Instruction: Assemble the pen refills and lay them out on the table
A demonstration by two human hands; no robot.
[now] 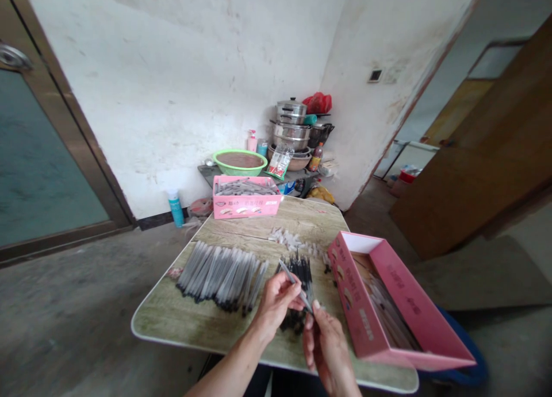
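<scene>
1. Pen (288,273) in both hands above the table's near edge; it slants, its upper end leaning left and away from the person, its dark lower end toward the right hand.
2. The left hand (277,300) grasps it by the barrel, between thumb and fingers.
3. The right hand (328,340) pinches its lower end with thumb and forefinger; the other fingers curl under.
4. Beneath and just beyond the hands, black parts (303,268) lie in a bunch on the table (194,328), partly hidden by the fingers.
5. Left of them, grey pens (219,273) lie side by side in a wide row, black ends toward the person.
6. Beyond the black parts, small white parts (286,238) are scattered in a loose heap, trailing off toward the right.
7. At the right edge stands a pink box (354,296), open at the top, with long pale pieces (390,308) inside.
8. At the table's far edge, a second box (246,208), also pink, is filled with grey sticks (248,187).
9. Behind it, a green basin (239,171) and stacked pots (291,134) stand against the wall.
</scene>
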